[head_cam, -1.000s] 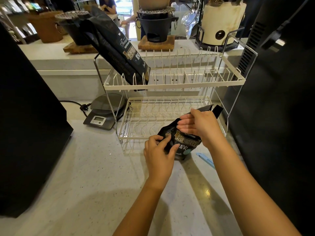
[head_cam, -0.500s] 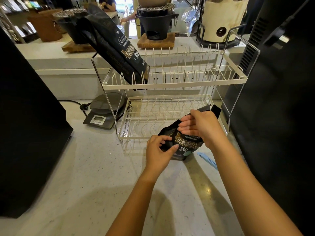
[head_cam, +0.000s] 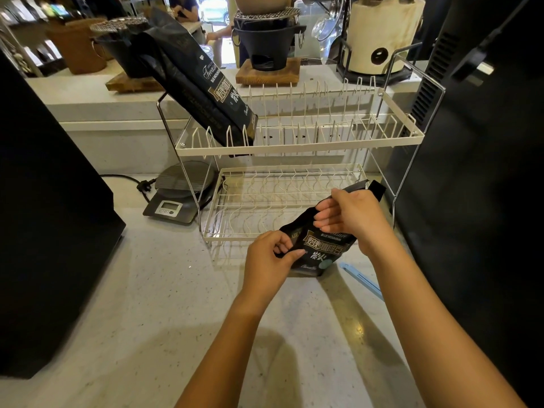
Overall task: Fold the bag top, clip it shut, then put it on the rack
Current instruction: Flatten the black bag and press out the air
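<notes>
A small black coffee bag [head_cam: 322,248] with gold lettering stands on the counter in front of the white two-tier wire rack [head_cam: 297,148]. My left hand [head_cam: 269,260] pinches its lower left side. My right hand [head_cam: 350,217] grips the upper part, and the flattened bag top [head_cam: 369,187] sticks out to the right past my fingers. A light blue clip [head_cam: 362,279] lies flat on the counter just right of the bag, partly hidden by my right forearm.
A larger black coffee bag [head_cam: 203,92] leans in the left end of the rack's upper tier. A digital scale [head_cam: 176,201] sits left of the rack. Big black appliances stand at the left [head_cam: 44,231] and right [head_cam: 485,201]. Pots line the raised ledge behind.
My left hand has slid a little up the bag's left side and my right hand has shifted slightly along the top; the bag stays in the same spot.
</notes>
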